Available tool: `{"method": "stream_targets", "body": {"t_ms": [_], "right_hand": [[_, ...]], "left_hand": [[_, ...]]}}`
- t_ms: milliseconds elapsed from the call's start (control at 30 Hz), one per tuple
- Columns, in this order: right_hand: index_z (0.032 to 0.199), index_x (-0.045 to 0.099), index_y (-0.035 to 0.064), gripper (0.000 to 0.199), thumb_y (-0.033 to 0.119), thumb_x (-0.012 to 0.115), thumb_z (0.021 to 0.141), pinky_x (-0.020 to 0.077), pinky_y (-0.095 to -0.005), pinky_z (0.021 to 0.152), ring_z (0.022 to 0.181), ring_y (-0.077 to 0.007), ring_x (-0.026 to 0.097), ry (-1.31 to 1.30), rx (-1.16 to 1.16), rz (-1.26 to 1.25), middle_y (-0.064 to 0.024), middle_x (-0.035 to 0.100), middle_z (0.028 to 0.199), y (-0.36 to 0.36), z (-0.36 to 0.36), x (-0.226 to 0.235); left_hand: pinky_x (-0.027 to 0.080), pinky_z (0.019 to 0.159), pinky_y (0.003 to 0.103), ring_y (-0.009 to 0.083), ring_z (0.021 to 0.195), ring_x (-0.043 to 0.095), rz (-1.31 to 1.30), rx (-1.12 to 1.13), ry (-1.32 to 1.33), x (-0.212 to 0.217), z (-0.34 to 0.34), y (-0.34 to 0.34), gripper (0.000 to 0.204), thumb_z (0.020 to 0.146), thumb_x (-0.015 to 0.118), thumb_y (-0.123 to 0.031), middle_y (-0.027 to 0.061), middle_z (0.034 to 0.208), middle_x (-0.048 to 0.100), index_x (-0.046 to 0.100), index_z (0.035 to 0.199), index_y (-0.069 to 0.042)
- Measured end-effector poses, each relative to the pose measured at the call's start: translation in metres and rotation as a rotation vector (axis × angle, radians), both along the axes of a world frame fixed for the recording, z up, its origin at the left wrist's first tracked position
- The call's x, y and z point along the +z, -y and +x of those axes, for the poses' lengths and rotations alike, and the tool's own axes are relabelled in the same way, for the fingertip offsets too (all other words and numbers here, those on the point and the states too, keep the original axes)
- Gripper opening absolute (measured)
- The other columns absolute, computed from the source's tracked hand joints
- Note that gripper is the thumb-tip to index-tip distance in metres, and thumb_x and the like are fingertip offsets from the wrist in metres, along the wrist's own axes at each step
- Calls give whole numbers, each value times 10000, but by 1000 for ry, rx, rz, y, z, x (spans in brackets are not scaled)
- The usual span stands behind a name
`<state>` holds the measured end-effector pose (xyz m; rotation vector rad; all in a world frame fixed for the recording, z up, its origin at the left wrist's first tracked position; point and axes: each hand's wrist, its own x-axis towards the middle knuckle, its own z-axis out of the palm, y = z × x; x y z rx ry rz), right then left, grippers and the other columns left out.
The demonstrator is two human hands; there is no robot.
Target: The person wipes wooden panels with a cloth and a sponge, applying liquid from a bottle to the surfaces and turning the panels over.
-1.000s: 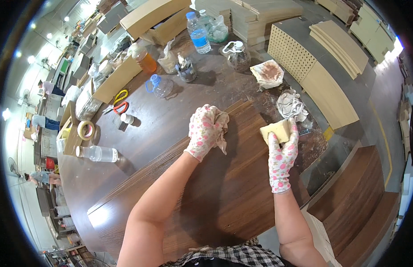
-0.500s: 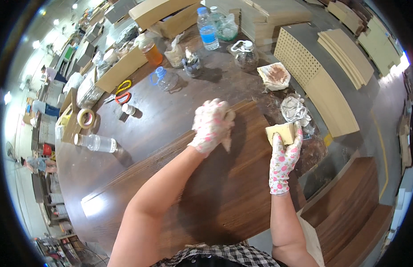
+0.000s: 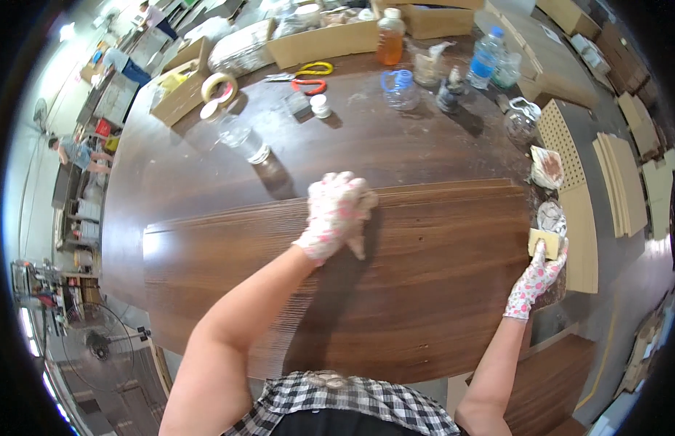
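Observation:
My left hand [image 3: 333,218], in a white glove with pink flowers, is closed on a beige rag [image 3: 358,245] and presses near the far edge of a dark brown wood-grain board [image 3: 439,291]. Several such boards seem to lie stacked, their edges fanned out. At the board's right end my right hand [image 3: 535,285], gloved alike, pinches a pale yellow sponge block [image 3: 547,238], thumb on its near face. Just beyond the sponge lies a crumpled whitish cloth [image 3: 550,216]. Farther back sits a stained white pad [image 3: 547,167].
Beyond the boards stand a clear bottle lying on its side [image 3: 239,136], a tape roll [image 3: 219,89], scissors [image 3: 306,78], a small white-capped bottle [image 3: 320,106], a blue-handled jug [image 3: 400,93] and a glass jar [image 3: 523,120]. Perforated panels [image 3: 570,174] border the right side. A fan [image 3: 97,343] stands lower left.
The view has turned, shifting the table's things. My left hand has slid leftward along the board with the rag. My right hand still holds the sponge beside the crumpled cloth.

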<state>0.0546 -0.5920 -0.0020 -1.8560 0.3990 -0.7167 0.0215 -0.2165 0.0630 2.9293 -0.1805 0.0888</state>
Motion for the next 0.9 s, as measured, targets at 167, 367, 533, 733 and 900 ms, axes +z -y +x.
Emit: {"method": "stream_targets", "body": {"t_ms": [167,367,533,733,900], "right_hand": [[1367,371,-53,572,194,616,912,372,-361,1032,1200,-250,470,40,-3,-131,-198,444,1346,8,6,-2],[1343,390,-72,580,278,591,927,385,-371,1014,1164,-275,495,16,-30,-339,-212,493,1289,31,10,-6],[1306,413,-116,612,308,612,913,422,-372,972,1096,-282,529,-30,-140,-440,-222,524,1249,63,21,-17],[1311,423,-89,659,355,651,881,445,-373,958,1101,-295,550,-96,-123,-327,-233,535,1245,72,32,-24],[1268,479,-68,565,320,641,890,441,-362,940,1050,-263,567,-31,-119,-255,-179,563,1204,70,37,-22]], "left_hand": [[448,762,356,276,809,553,-27,326,43,0,-81,-132,357,512,841,-212,46,838,608,622,788,-157],[461,816,383,290,914,586,-127,512,279,-30,-148,-249,141,725,692,-141,85,905,635,642,849,-97],[486,700,357,268,756,610,-171,698,372,-33,-197,-334,75,780,690,-116,80,790,636,637,737,-85],[497,764,384,299,837,600,-347,1092,392,-57,-280,-506,108,769,672,-222,90,824,617,619,759,-128],[591,575,364,269,688,644,-907,1278,635,-4,-301,-499,100,942,514,-150,90,788,575,544,962,-56]]}}
